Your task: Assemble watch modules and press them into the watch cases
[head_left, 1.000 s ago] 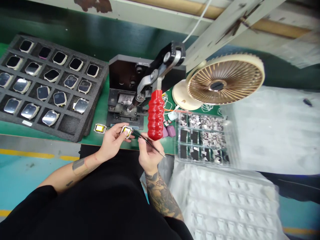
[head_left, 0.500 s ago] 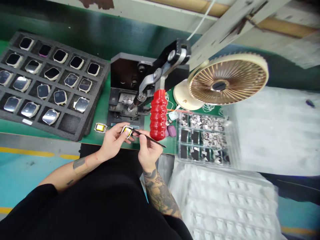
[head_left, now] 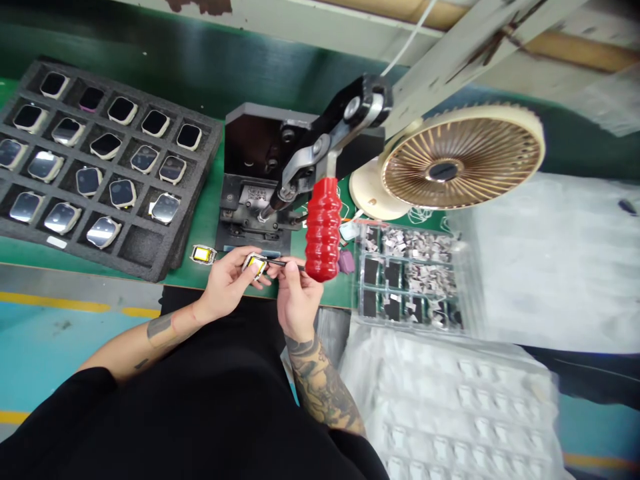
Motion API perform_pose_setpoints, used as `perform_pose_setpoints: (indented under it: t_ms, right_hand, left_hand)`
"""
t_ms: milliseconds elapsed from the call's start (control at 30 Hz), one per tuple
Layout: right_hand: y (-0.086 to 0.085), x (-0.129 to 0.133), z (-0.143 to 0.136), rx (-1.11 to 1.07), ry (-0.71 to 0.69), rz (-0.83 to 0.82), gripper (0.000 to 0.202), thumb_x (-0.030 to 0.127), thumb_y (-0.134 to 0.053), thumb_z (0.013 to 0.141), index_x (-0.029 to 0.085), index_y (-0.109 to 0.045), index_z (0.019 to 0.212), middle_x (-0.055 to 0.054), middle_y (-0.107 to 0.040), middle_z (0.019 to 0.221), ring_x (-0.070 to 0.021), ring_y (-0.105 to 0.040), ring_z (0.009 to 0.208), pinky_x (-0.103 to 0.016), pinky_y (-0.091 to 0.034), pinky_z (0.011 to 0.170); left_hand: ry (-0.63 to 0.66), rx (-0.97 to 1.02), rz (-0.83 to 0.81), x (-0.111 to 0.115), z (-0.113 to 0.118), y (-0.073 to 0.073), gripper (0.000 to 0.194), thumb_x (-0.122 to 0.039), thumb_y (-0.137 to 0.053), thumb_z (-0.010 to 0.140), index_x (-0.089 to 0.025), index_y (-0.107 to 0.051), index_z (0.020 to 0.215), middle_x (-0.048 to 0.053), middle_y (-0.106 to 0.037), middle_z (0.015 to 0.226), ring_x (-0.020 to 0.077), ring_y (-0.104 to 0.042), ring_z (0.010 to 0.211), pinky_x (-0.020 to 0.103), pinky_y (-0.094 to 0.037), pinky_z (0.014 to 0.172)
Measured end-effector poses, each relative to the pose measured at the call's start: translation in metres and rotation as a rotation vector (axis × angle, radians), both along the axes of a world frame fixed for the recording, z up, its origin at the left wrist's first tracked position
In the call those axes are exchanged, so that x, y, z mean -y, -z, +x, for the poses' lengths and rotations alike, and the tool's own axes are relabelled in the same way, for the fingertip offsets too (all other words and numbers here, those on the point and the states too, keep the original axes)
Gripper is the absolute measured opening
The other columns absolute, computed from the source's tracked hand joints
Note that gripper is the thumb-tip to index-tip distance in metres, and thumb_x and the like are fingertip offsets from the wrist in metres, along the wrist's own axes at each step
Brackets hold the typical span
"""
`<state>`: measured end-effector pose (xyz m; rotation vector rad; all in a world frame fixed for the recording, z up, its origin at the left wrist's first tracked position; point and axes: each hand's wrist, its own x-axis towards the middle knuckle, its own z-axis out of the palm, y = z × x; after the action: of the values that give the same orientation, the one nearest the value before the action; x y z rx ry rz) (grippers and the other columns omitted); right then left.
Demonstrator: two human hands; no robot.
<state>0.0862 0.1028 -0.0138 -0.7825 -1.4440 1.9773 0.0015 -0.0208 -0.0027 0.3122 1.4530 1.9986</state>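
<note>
My left hand is closed around a smartwatch case, its inside with a yellow and white part facing up. Dark tweezers are gripped in my right hand, their tips at the right edge of that case. The red handle above hides the rear of the tweezers. Left of my left hand, a second open watch case with a similar yellow part lies on the green bench.
Ahead stands a toggle-clamp press with a red handle. A foam tray of smartwatches lies left. To the right are a fan, a divided box of small parts and a translucent plastic tray.
The tweezers have swung from a slant to nearly level, and my right hand has turned with them. My left hand keeps its hold on the watch case.
</note>
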Motion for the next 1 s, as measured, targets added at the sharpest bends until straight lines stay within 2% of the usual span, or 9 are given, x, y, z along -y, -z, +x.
perform_pose_setpoints:
  t_ms: [133,267,433,533,633,700,800,900,1000]
  right_hand:
    - [-0.004,0.004,0.006,0.005,0.078,0.256,0.020,0.041,-0.076,0.105,0.023,-0.082,0.107,-0.008,-0.083,0.104,-0.0217,-0.082,0.093,-0.038,-0.069,0.086]
    - [-0.009,0.005,0.007,-0.007,0.047,0.353,0.015,0.037,-0.074,0.106,0.025,-0.084,0.108,-0.008,-0.083,0.104,-0.0244,-0.082,0.101,-0.041,-0.070,0.089]
    - [-0.007,0.005,0.004,-0.016,0.052,0.298,0.015,0.037,-0.076,0.105,0.025,-0.084,0.108,-0.007,-0.082,0.105,-0.0228,-0.081,0.098,-0.038,-0.069,0.086]
    - [-0.002,0.002,0.001,-0.015,0.030,0.132,0.017,0.040,-0.076,0.105,0.024,-0.083,0.107,-0.005,-0.081,0.098,-0.0188,-0.079,0.086,-0.034,-0.066,0.081]
    - [-0.001,-0.002,0.000,-0.030,-0.055,-0.036,0.021,0.044,-0.076,0.105,0.023,-0.080,0.103,-0.002,-0.078,0.089,-0.0162,-0.074,0.076,-0.032,-0.064,0.074]
    - [-0.005,-0.004,0.004,-0.035,-0.122,-0.016,0.021,0.044,-0.077,0.104,0.024,-0.080,0.103,-0.002,-0.078,0.089,-0.0166,-0.074,0.075,-0.033,-0.066,0.074]
    - [-0.014,-0.003,0.014,-0.066,-0.157,0.122,0.017,0.041,-0.076,0.105,0.025,-0.081,0.109,-0.005,-0.081,0.097,-0.0200,-0.079,0.082,-0.037,-0.069,0.077]
    - [-0.017,-0.001,0.022,-0.115,-0.021,0.242,0.015,0.039,-0.075,0.105,0.027,-0.080,0.112,-0.006,-0.081,0.106,-0.0240,-0.082,0.095,-0.042,-0.072,0.083]
    - [-0.011,-0.003,0.022,-0.068,0.119,0.296,0.017,0.038,-0.074,0.106,0.025,-0.080,0.114,-0.007,-0.081,0.109,-0.0237,-0.083,0.096,-0.042,-0.072,0.085]
  left_hand:
    - [0.010,0.004,-0.009,0.000,0.000,-0.001,0.044,-0.047,-0.083,0.101,-0.014,-0.070,0.129,0.012,-0.082,0.107,0.0229,-0.084,0.082,0.033,-0.072,0.072]
    - [0.019,-0.008,-0.017,0.001,0.000,-0.001,0.047,-0.050,-0.082,0.102,-0.014,-0.070,0.131,0.013,-0.083,0.108,0.0222,-0.084,0.082,0.033,-0.072,0.073]
    - [0.023,-0.002,-0.008,0.001,-0.001,0.000,0.044,-0.046,-0.082,0.103,-0.014,-0.071,0.131,0.013,-0.083,0.108,0.0229,-0.084,0.082,0.034,-0.072,0.073]
    - [0.040,0.007,0.008,0.004,-0.002,0.000,0.041,-0.045,-0.082,0.103,-0.014,-0.071,0.128,0.012,-0.083,0.104,0.0231,-0.084,0.081,0.033,-0.071,0.072]
    - [0.073,0.014,0.037,0.006,-0.003,0.001,0.041,-0.047,-0.080,0.104,-0.015,-0.071,0.129,0.010,-0.082,0.098,0.0221,-0.083,0.078,0.031,-0.070,0.069]
    - [0.056,0.002,0.041,0.005,-0.003,0.002,0.044,-0.046,-0.080,0.104,-0.016,-0.070,0.134,0.009,-0.082,0.100,0.0212,-0.082,0.077,0.032,-0.070,0.069]
    - [-0.015,-0.016,0.023,0.002,-0.002,0.002,0.046,-0.044,-0.081,0.103,-0.017,-0.069,0.139,0.011,-0.082,0.109,0.0213,-0.082,0.084,0.032,-0.072,0.071]
    - [-0.039,0.009,0.020,0.000,-0.001,0.001,0.048,-0.044,-0.080,0.104,-0.017,-0.067,0.141,0.012,-0.082,0.111,0.0220,-0.083,0.084,0.033,-0.072,0.072]
    - [-0.016,0.019,0.045,0.002,-0.002,-0.001,0.053,-0.045,-0.082,0.102,-0.017,-0.065,0.144,0.013,-0.082,0.113,0.0243,-0.085,0.084,0.034,-0.072,0.073]
